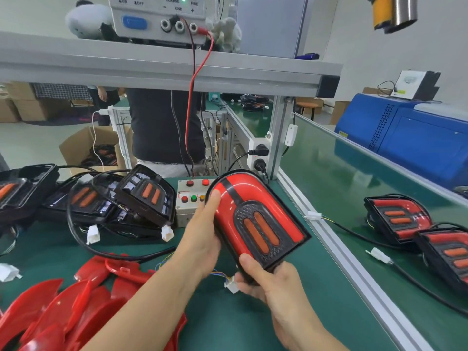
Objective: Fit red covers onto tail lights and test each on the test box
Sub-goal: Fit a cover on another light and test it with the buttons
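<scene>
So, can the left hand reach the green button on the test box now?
Probably not directly: the left hand holds the tail light, which partly covers the test box, though the green button shows.

Three covered tail lights, three uncovered tail lights, one test box.

One view only, from up on the head, looking forward and down, close over the green bench top and two hands.
</scene>
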A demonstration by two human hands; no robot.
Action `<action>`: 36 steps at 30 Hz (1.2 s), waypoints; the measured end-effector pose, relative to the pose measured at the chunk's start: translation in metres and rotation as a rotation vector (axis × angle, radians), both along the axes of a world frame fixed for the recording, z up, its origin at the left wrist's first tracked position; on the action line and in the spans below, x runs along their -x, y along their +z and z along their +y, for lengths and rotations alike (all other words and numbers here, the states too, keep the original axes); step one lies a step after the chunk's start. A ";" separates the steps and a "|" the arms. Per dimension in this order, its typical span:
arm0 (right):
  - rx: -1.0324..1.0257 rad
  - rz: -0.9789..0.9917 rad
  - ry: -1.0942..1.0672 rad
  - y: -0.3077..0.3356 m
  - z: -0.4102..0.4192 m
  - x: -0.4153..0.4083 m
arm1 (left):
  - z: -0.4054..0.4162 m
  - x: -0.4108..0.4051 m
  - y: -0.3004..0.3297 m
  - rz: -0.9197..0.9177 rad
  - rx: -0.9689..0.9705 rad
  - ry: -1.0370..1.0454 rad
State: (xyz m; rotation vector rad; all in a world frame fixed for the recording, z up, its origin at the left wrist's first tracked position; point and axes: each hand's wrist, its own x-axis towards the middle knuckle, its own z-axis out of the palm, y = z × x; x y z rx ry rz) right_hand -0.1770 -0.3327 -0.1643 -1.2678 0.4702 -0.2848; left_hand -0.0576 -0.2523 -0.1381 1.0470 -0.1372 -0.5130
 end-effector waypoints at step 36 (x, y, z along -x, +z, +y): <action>-0.503 -0.631 -0.313 0.071 -0.105 -0.022 | 0.131 -0.050 0.005 -1.085 -1.920 -0.110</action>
